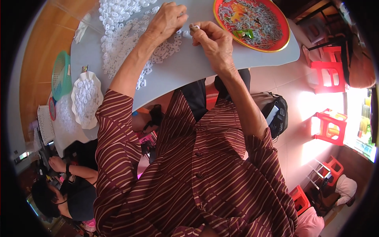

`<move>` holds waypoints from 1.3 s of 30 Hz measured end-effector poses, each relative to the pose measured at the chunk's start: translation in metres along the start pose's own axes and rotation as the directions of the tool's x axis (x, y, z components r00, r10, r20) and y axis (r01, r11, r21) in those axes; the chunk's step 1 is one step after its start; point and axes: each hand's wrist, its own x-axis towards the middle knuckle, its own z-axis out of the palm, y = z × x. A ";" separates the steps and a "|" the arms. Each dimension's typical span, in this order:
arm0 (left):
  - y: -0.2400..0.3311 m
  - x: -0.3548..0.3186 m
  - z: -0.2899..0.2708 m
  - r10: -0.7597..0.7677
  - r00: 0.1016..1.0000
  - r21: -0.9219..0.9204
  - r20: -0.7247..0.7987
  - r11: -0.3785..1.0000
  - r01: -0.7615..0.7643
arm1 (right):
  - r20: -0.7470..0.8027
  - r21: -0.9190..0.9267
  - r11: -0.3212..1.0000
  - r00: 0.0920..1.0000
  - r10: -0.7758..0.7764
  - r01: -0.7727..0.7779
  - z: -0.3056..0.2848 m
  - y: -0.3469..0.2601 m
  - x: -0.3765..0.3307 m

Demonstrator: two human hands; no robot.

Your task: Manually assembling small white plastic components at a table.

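My left hand [167, 21] is above the grey table [166, 81], over the edge of a spread of small white plastic clips [118, 43]. Its fingers are curled together, and whatever they may hold is hidden. To its right, my right hand [213, 41] pinches a tiny white piece, apparently one of the clips, between thumb and forefinger. Something tan shows at the thumb tip. The two hands are apart, with a few loose clips lying between them. Close beyond my right hand sits a round red tray [285, 37] of thin grey nail-like pieces.
A scalloped white dish [75, 103] heaped with white clips and a green basket [61, 75] stand at the left. Another person [79, 197] sits lower left. Red stools [329, 126] and a black bag [278, 116] are on the floor at right.
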 end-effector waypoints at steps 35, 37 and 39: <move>0.046 -0.029 -0.024 -0.106 0.994 -0.489 -0.009 0.868 0.088 | 0.002 -0.060 0.998 1.000 0.006 -0.006 -0.001 -0.001 -0.003; 0.044 -0.037 -0.014 -0.239 0.971 -0.530 0.012 0.822 0.209 | -0.009 -0.005 0.999 0.999 -0.035 0.035 0.002 -0.001 -0.004; 0.046 -0.042 -0.011 -0.256 0.967 -0.523 0.003 0.824 0.220 | -0.013 0.003 0.999 0.999 -0.033 0.033 0.002 -0.001 -0.003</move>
